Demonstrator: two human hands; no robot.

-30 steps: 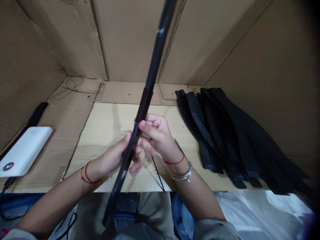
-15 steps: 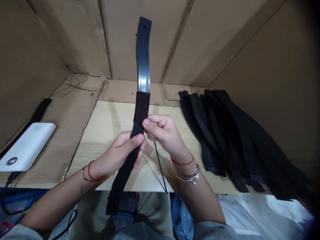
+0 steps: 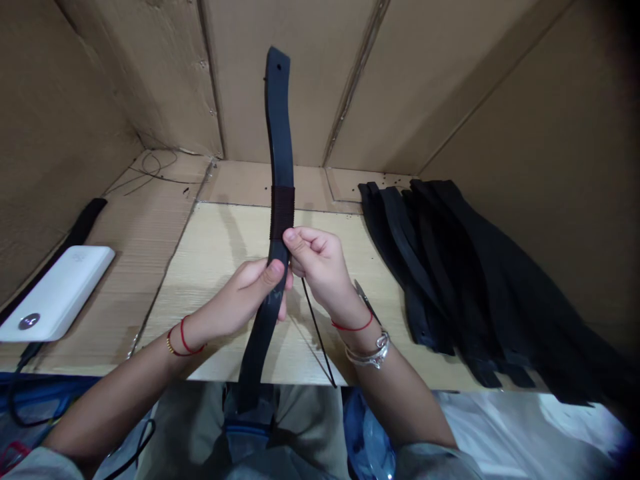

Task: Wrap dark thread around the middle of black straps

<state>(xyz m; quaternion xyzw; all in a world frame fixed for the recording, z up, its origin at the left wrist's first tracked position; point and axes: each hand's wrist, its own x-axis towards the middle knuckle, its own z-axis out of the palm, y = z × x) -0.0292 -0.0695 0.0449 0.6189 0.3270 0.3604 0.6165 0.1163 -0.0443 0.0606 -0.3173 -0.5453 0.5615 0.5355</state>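
A long, curved black strip (image 3: 280,127) with a small hole near its top end stands tilted in front of me. My left hand (image 3: 260,283) is closed around it below the middle, thumb on its face. Dark brown cord is wound in tight coils (image 3: 283,212) around the strip's middle. Just under the coils, my right hand (image 3: 315,257) pinches at the strip's right edge. From beneath that hand the cord's loose length (image 3: 318,328) runs down to the table's front edge. What the right fingertips grip is partly hidden, but the cord leads out of them.
Several black strips (image 3: 450,267) lie heaped on the right. A white power bank (image 3: 60,290) with a cable rests at left, beside another black strip (image 3: 85,223). Thin loose thread (image 3: 155,163) lies in the back left corner. A pointed metal tool (image 3: 365,297) shows behind my right wrist. Cardboard walls surround the table.
The strip has turned more upright, its top shifting left and down and its lower end moving right. Both hands moved slightly with it. The pointed metal tool has come into view.
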